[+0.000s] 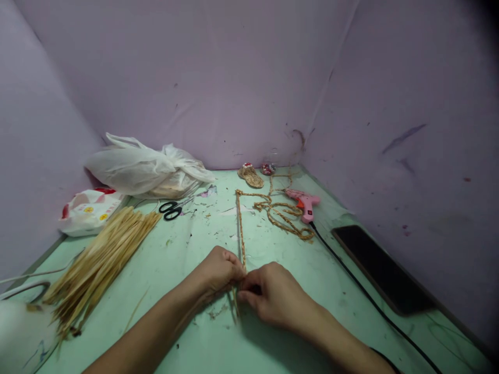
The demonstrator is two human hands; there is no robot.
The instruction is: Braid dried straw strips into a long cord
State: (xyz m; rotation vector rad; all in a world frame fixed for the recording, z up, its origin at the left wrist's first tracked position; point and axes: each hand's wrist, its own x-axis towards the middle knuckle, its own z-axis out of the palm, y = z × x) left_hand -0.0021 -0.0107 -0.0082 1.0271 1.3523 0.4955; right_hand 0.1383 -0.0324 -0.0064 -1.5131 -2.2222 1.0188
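So this scuffed, pale green table is carrying a fat bundle of tan straw strips along its left edge. My left hand and right hand are both pinching a thin golden-brown braided straw cord toward the near edge, the rest snaking to the far-right corner.

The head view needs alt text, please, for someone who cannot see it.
The left hand pinches a braided cord over a green table, the right hand close beside it. Pale strips and scissors lie left; a pink glue gun lies right.
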